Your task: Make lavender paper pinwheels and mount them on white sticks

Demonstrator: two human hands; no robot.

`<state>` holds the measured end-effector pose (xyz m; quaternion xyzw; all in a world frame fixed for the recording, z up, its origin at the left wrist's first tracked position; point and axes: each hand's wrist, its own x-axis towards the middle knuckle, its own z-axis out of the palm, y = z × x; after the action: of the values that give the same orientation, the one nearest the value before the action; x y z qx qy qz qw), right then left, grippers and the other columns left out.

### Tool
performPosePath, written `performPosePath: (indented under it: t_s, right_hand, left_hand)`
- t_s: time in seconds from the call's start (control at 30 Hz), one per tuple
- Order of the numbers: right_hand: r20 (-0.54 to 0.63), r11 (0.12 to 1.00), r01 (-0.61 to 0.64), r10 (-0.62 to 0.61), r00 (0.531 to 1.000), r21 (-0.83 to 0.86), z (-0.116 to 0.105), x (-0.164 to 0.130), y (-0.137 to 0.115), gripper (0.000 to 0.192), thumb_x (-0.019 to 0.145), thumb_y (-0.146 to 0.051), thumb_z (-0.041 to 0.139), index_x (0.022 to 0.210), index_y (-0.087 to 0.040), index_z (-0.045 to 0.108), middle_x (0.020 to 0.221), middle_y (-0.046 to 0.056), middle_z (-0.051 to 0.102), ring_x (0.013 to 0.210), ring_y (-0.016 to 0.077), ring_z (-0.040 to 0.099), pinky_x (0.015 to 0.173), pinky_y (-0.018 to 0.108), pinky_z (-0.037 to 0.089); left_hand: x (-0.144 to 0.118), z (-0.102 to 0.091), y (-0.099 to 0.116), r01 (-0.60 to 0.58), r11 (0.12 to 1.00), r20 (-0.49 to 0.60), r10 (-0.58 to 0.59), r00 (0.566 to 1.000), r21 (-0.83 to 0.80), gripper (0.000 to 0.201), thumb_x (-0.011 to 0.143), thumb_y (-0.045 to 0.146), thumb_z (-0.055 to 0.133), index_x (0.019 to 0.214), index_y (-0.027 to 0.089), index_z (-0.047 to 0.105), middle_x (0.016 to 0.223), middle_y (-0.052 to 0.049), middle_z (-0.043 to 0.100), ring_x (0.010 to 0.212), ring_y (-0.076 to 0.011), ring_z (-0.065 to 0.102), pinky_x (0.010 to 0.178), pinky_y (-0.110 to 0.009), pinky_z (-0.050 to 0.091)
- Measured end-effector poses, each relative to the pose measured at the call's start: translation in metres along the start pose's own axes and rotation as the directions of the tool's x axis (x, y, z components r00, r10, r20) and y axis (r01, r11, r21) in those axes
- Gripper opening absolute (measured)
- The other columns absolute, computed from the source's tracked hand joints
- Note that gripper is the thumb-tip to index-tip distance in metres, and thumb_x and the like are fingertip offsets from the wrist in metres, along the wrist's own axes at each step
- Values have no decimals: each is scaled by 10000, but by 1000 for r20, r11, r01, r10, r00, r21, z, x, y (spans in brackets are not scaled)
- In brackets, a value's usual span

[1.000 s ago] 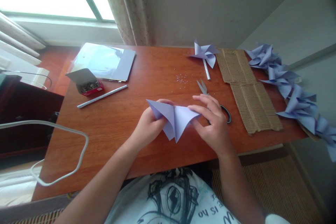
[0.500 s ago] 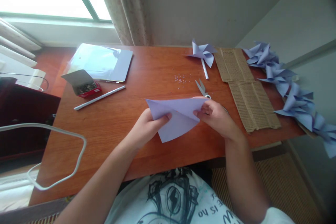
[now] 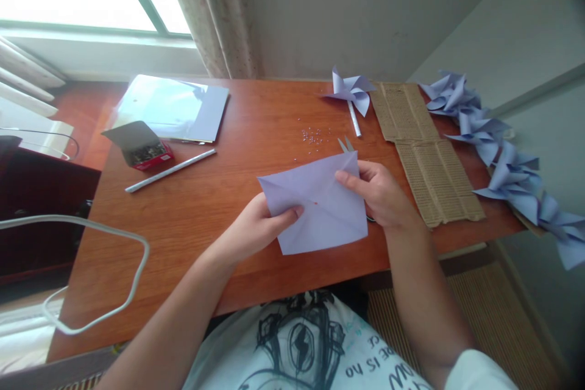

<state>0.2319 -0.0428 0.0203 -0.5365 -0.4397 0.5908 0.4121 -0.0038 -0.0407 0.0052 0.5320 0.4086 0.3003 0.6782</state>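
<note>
Left hand [image 3: 260, 223] is pinching left edge of purple paper sheet [image 3: 326, 222]; right hand [image 3: 382, 192] is pinching near upper right corner. Both grips are closed on sheet, holding it above worktop [image 3: 260, 128], seemingly to spread it flat. Scissors [image 3: 350, 145] are lying partly hidden behind, perhaps for easy reach.

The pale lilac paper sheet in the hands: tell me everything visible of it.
This roughly square pale lilac paper sheet is spread above the brown wooden table. Faint diagonal lines run toward a small reddish central mark. The bare left hand grips its left side, thumb on top; the bare right hand grips near its upper right corner.
</note>
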Motion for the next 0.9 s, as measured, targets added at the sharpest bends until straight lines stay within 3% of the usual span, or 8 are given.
performPosePath:
  t_s: [0.13, 0.3, 0.4, 0.6, 0.73, 0.9]
  right_hand:
    - [43, 960, -164, 158, 986, 227, 2, 16, 8, 255, 772, -422, 823, 888, -200, 776, 845, 52, 797, 692, 202, 722, 671, 324, 589]
    - [49, 944, -184, 177, 983, 273, 4, 18, 7, 274, 764, -430, 821, 869, -184, 757, 765, 37, 766, 607, 172, 686, 604, 289, 576]
    - [44, 950, -177, 172, 984, 257, 2, 16, 5, 261, 772, -430, 823, 832, -188, 744, 711, 15, 743, 573, 154, 670, 568, 262, 555]
    - [67, 963, -111, 97, 993, 246, -1, 18, 7, 250, 792, -405, 812, 883, -176, 774, 755, 30, 748, 677, 160, 687, 646, 254, 555]
    - [50, 964, -81, 70, 996, 254, 0, 19, 6, 216, 820, -401, 794, 845, -189, 764, 757, 2, 717, 651, 120, 632, 624, 218, 507]
    - [39, 978, -30, 23, 999, 206, -3, 19, 4, 225, 821, -403, 795, 778, -190, 740, 724, -17, 676, 600, 100, 559, 581, 215, 447]
  left_hand:
    - [-3, -1, 3, 56, 997, 35, -54, 998, -51, 287, 808, 385, 788, 1021, 194, 776, 1030, -60, 784, 933, -280, 706, 831, -363, 571]
    - [-2, -1, 3, 114, 960, -8, -120, 993, -254, 334, 801, 401, 805, 1042, 173, 773, 987, -81, 793, 924, -272, 722, 794, -321, 571]
    - [0, -1, 3, 107, 941, -51, -130, 990, -322, 316, 818, 399, 794, 1038, 174, 776, 963, -73, 797, 854, -231, 722, 748, -273, 556]
    - [1, -2, 6, 59, 923, -90, -100, 991, -381, 221, 836, 367, 778, 906, 158, 796, 821, -52, 787, 756, -181, 714, 693, -218, 528]
    - [1, -2, 5, 92, 893, -144, -171, 975, -440, 252, 824, 397, 770, 819, 145, 777, 719, -47, 757, 634, -173, 686, 611, -230, 525]
    - [4, -3, 3, 12, 924, -279, -128, 952, -383, 253, 753, 327, 840, 936, 167, 769, 788, -23, 762, 678, -151, 673, 622, -205, 522]
